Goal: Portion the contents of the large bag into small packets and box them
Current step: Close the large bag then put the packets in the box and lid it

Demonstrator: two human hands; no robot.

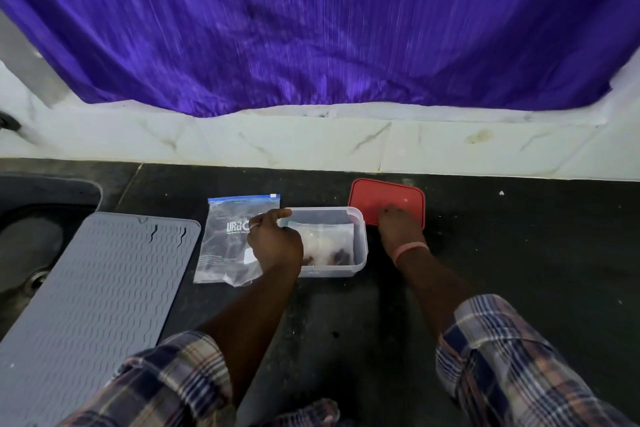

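A clear plastic box (360,246) stands on the dark counter with small see-through packets (329,243) of dark pieces lying inside. My left hand (273,239) holds the box at its left end, fingers curled over the rim and the index finger lying along it. The large zip bag (221,236), blue-topped and nearly flat, lies just left of the box, partly under that hand. A red lid (384,198) lies behind the box's right end. My right hand (398,225) grips the lid's near edge with its fingers on top; the thumb is hidden.
A grey ribbed mat (97,291) covers the counter's left part, beside a sink (31,239). A white marble ledge (311,142) and a purple curtain (311,28) close off the back. Dark counter (519,236) extends to the right of the lid.
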